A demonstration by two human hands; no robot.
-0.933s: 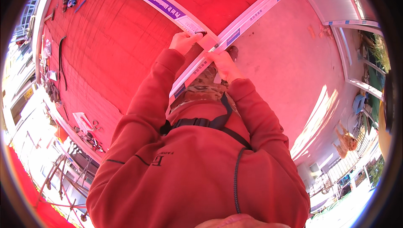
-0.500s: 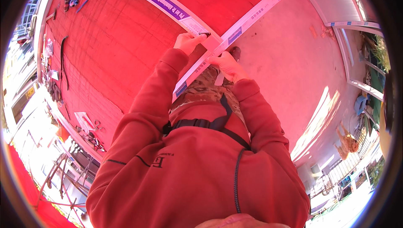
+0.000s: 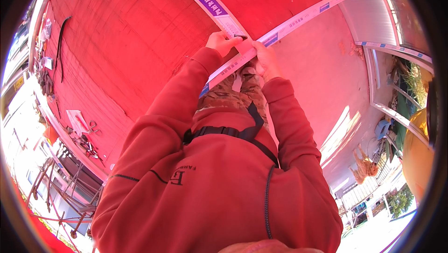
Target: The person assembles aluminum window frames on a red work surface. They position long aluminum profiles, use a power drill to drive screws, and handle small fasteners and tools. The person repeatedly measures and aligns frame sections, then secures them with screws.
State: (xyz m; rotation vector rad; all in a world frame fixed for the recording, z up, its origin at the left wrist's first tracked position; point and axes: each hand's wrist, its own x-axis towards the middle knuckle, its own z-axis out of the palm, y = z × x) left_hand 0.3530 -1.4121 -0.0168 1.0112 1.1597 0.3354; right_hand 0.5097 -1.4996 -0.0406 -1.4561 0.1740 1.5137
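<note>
Two long white profiles with blue and purple printed film meet in front of me. The wider profile (image 3: 205,2) comes from the far left, and the narrower profile (image 3: 298,18) crosses its near end on a slant. My left hand (image 3: 221,43) is closed at the end of the wider one, its fingers by a small dark piece (image 3: 241,37) whose kind I cannot make out. Just right of the joint, my right hand (image 3: 266,59) is closed on the narrower profile, thumb on top. Its other fingers are partly hidden. The narrower profile's near end lies above my camouflage trousers (image 3: 219,95).
Red sheeting (image 3: 121,43) covers the ground. At left lie a dark strip (image 3: 60,48), a white sheet (image 3: 78,121) and several small tools. Metal frames (image 3: 373,73) stand at right, with a tan dog (image 3: 364,166) on the ground nearby. Metal stands (image 3: 65,187) are at lower left.
My right hand has moved up the narrower profile to the joint. The left hand stays by the small dark piece. My view has shifted slightly, and the profiles sit a bit further right.
</note>
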